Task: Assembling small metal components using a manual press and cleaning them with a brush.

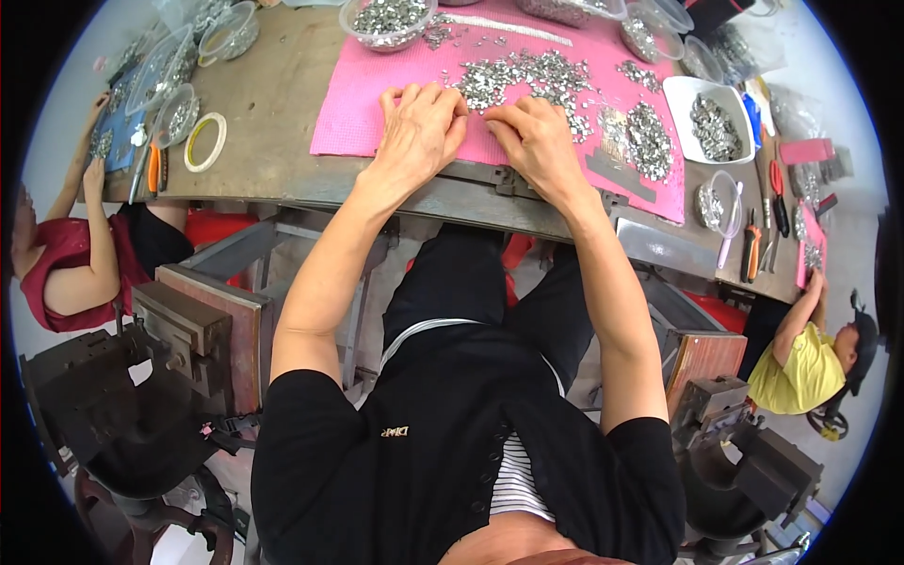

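Note:
My left hand (421,132) rests on the pink textured mat (348,118), its fingers curled down and pressed together. Facing it across a small gap, my right hand (539,137) has thumb and forefinger brought together in a pinch. Anything held at the fingertips is too small or hidden to make out. Just beyond both hands spreads a loose heap of small silver metal pieces (527,75). To the right of my right hand lies another pile of silver pieces (650,141), with a flat grey metal strip (621,176) nearer the table edge.
A white tray (673,94) of metal pieces stands right of the mat; pliers (750,252) lie nearer the edge. Left are a tape roll (219,141) and several plastic tubs. A clear bowl (389,40) sits at the back. People work at both sides.

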Motion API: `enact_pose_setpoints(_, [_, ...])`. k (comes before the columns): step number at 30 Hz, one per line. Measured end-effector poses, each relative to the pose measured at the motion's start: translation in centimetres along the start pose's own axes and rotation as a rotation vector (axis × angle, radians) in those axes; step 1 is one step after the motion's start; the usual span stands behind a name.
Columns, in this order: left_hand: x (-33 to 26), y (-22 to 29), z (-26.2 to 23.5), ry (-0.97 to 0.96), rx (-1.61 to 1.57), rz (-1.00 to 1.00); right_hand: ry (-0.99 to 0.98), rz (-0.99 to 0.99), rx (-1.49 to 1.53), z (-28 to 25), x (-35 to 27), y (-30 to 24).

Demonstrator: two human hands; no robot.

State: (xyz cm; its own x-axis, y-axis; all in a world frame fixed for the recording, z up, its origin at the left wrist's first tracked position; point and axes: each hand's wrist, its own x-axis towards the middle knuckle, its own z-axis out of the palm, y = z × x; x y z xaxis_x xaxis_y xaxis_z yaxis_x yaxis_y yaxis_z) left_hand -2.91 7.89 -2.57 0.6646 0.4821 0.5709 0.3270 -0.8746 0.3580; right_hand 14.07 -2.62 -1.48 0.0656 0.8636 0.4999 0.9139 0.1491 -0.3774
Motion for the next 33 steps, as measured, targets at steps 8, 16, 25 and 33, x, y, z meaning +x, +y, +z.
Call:
enact_pose_setpoints(8, [0.0, -0.7, -0.6, -0.005, -0.001, 0.029, -0.114, 0.012, -0.045, -0.6, 0.0, 0.2])
enact_pose_setpoints(16, [0.2, -0.9, -0.2, -0.033, -0.003, 0.051, -0.024, -0.007, -0.022, -2.6, -1.2, 0.2])
enact_pose_setpoints(25, [-0.1, 5.9, 1.0, -0.096, -0.232, 0.160, 0.036, 0.274, 0.308, -7.3, -7.4, 1.2])
enact_pose_setpoints(33, [0.1, 8.7, 4.1, -0.048, -0.294, 0.275, 0.065, 0.087, 0.090, -6.9, -8.9, 1.3])
